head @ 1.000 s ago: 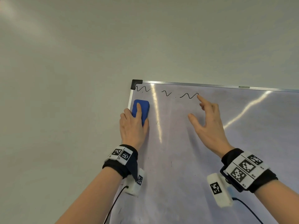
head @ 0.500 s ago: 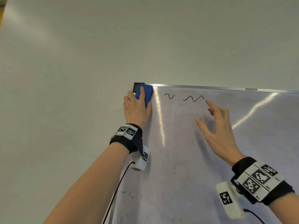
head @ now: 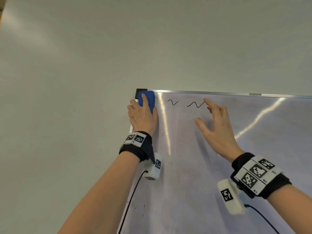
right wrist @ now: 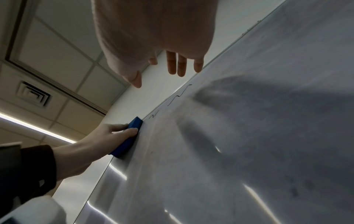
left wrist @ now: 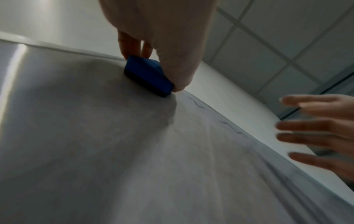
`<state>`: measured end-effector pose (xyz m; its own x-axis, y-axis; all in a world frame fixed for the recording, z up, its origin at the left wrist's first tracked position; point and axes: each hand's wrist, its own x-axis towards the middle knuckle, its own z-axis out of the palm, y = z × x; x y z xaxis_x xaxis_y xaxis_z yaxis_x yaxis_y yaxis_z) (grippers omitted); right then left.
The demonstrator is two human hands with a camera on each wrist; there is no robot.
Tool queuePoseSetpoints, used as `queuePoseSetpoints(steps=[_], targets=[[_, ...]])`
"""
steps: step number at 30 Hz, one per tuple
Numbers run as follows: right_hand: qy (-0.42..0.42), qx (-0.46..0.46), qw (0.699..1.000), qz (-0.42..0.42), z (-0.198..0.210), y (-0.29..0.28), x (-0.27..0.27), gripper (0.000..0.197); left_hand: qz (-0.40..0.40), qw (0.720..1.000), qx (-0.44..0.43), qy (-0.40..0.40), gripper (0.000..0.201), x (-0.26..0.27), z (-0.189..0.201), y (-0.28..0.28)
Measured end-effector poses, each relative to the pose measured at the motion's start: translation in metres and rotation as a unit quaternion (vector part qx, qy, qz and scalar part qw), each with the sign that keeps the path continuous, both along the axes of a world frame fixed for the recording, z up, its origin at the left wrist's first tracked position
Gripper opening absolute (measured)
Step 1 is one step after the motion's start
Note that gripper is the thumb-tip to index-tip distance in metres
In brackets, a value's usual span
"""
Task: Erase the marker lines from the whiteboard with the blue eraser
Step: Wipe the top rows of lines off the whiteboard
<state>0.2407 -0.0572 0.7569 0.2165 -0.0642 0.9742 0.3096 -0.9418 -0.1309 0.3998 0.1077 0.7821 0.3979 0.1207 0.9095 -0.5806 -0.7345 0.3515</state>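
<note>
I am holding the blue eraser [head: 148, 100] in my left grip [head: 142, 115] against the whiteboard [head: 219, 166] corner; marker lines [head: 195, 104] are sitting beside my spread, empty right grip [head: 217, 130].

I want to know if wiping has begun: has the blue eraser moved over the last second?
Yes. The blue eraser slid up the whiteboard to its black corner cap, covering the leftmost squiggle's spot.

Eraser [head: 148, 98] on board [head: 219, 166], top-left corner, under left hand [head: 141, 119]. Two lines [head: 195, 104] to its right; right hand [head: 217, 130] beside them.
</note>
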Motion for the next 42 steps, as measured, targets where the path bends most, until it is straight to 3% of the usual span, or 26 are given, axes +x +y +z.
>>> queuePoseSetpoints(steps=[7,11,15,20,24,26,32,36,42], targets=[[-0.017,0.021,0.999,0.017,0.009,0.013,0.008,0.06,-0.052,0.988,0.097,-0.106,0.061,-0.005,-0.006,-0.003],[-0.021,0.013,0.999,0.022,0.009,0.013,0.004,0.06,0.02,0.997,0.066,-0.029,0.063,0.009,0.003,0.014],[-0.023,0.004,1.0,0.008,0.005,-0.001,-0.01,0.06,0.023,1.0,0.021,-0.003,0.064,-0.003,0.004,-0.004],[-0.038,0.013,0.999,-0.018,0.012,-0.017,-0.025,0.059,-0.043,0.994,0.08,-0.06,0.064,-0.04,-0.007,-0.056],[-0.047,0.026,0.998,-0.014,0.019,-0.018,-0.025,0.058,-0.057,0.98,0.152,-0.11,0.064,-0.046,-0.011,-0.054],[-0.05,0.016,0.999,-0.015,0.019,-0.019,-0.025,0.058,-0.039,0.982,0.164,-0.086,0.065,-0.037,-0.011,-0.036],[-0.031,0.017,0.999,-0.023,0.011,-0.042,-0.047,0.059,0.046,0.997,0.058,0.005,0.063,-0.008,-0.016,0.005],[-0.031,0.02,0.999,-0.033,0.007,-0.061,-0.076,0.059,0.015,0.999,0.0,0.044,0.064,-0.032,-0.003,-0.033],[-0.031,0.038,0.997,-0.056,0.006,-0.084,-0.115,0.059,-0.014,0.995,0.096,-0.017,0.067,-0.1,0.004,-0.128]])
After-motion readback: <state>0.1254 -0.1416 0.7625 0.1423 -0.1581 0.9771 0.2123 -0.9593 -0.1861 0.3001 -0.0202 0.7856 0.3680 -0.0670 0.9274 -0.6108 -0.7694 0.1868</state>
